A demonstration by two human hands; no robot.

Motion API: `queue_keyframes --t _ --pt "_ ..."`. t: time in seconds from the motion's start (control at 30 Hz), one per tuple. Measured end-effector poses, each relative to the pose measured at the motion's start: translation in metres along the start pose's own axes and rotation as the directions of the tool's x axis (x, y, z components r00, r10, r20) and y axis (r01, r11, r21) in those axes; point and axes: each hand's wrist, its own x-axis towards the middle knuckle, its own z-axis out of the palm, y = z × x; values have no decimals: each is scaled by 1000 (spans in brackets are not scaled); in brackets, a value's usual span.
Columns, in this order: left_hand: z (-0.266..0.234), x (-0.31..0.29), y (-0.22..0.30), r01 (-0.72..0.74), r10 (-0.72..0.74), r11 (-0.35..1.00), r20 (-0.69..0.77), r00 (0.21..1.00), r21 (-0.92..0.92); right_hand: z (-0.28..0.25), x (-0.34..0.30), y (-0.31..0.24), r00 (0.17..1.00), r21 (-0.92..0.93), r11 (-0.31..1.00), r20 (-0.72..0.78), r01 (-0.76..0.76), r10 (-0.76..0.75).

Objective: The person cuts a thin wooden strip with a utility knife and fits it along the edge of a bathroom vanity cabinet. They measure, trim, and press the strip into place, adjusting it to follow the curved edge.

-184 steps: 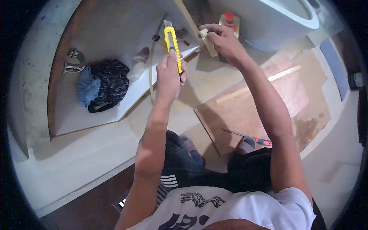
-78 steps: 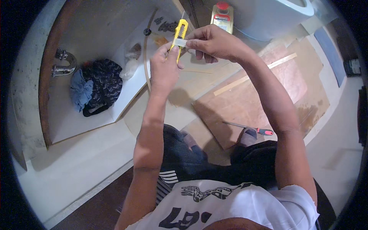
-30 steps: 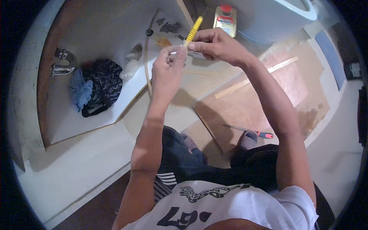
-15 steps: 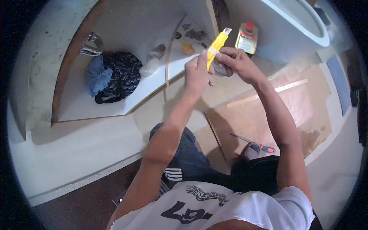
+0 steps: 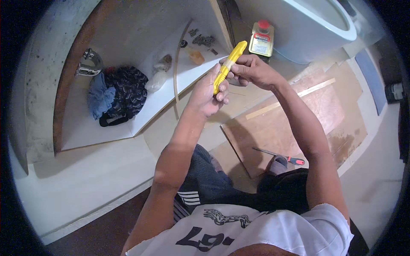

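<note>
A yellow snap-off utility knife (image 5: 231,58) is held slantwise, with my left hand (image 5: 208,94) closed around its lower part. No blade shows past its far end. Around the knife's middle lies a pale tape-like band (image 5: 227,65). My right hand (image 5: 255,71) is closed in a pinch at this band, its thumb and fingers against the knife's right side. What lies under the curled right fingers is hidden.
A white-floored cabinet (image 5: 143,113) at left holds dark patterned cloth (image 5: 124,91), blue cloth (image 5: 100,97), a chrome fitting (image 5: 89,63) and small hardware (image 5: 203,40). Beyond my right hand stand a red-capped can (image 5: 261,39) and a pale tub (image 5: 294,32). A red-and-black-handled tool (image 5: 294,161) lies on brown board (image 5: 273,128).
The utility knife has come lower and slightly left in the picture with both hands. Its metal blade tip, visible before, no longer shows. The whole view has shifted slightly.
</note>
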Motion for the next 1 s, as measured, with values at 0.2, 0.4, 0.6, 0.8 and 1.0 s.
queue_keyframes --t 0.2,0.4,0.6,0.8,1.0 --pt "10 8 -5 -153 266 865 -178 947 479 2 3 0 995 -112 994 -103 -6 -6" --pt "4 12 -17 -125 599 248 -51 799 961 9 5 -13 991 -201 979 -135 -24 -4" --pt "8 8 -8 -101 528 179 -9 849 979 -2 3 -7 992 -168 984 -116 -59 40" --pt "7 9 -10 -145 499 312 -33 866 939 -1 0 -15 992 -184 980 -107 -78 59" --pt "12 12 -13 -200 717 171 17 696 965 -2 6 -13 976 -159 985 -215 -68 32"
